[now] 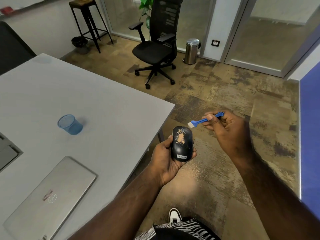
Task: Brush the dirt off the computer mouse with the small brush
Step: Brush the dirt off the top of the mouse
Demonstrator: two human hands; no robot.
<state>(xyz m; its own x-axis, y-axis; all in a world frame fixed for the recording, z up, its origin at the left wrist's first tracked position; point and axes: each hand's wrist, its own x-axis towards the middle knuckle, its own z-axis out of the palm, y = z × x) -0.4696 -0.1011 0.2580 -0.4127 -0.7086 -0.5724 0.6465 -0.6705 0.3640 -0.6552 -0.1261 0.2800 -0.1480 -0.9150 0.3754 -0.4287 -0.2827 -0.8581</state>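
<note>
the computer mouse [182, 144] is black and rounded, with a grey scroll wheel near its far end and a patch of tan dirt [181, 138] across the middle of its back, finer specks scattered around the patch. a small grey label at its near end reads "lenovo". it lies top-up in the left hand [167, 159], thumb along one side and fingertips curled round the other, held in the air just past the corner of the grey table [107, 108].

the right hand [226, 129] pinches the small brush [204, 120] — blue plastic handle, short white bristles — between thumb and curled fingers. the bristles point toward the mouse's far end, near it but not touching.

on the table a closed silver laptop [52, 196] bears a round dell logo and a red sticker i can't read. a blue mesh cup [70, 124] stands upright farther back — its contents cannot be made out. across the floor are a black office chair [155, 47] and a steel pedal bin [191, 51], lid closed.
</note>
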